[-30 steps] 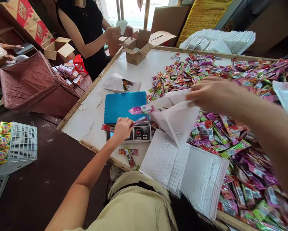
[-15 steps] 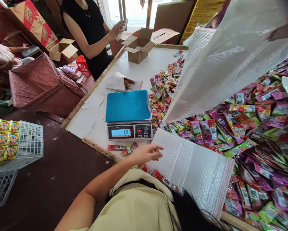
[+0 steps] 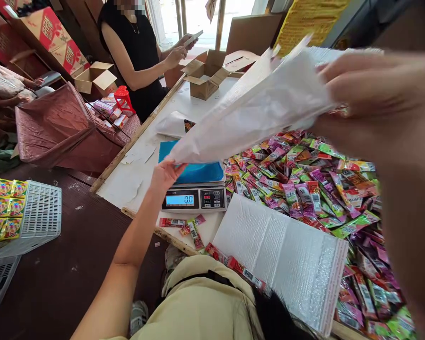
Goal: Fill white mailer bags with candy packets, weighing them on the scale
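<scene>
A white bubble mailer hangs tilted between my two hands, above the scale and the pile of snack packets. My left hand pinches its lower left corner, just over the scale's blue pan. At the raised right end, my right hand is blurred but closed around the mailer's edge. Below, the scale's display reads 0.0. Another flat bubble mailer lies on the table's near side. Colourful snack packets are heaped to the right, and several loose ones lie before the scale.
Behind the scale lies a white mailer with packets at its mouth. An opened carton stands at the table's far end. Beyond the left edge, a person in black holds a flat pale object. White crates stand on the floor left.
My left hand has risen from beside the scale and taken the mailer's corner. The mailer has swung left over the scale, and my right hand has come into plain view.
</scene>
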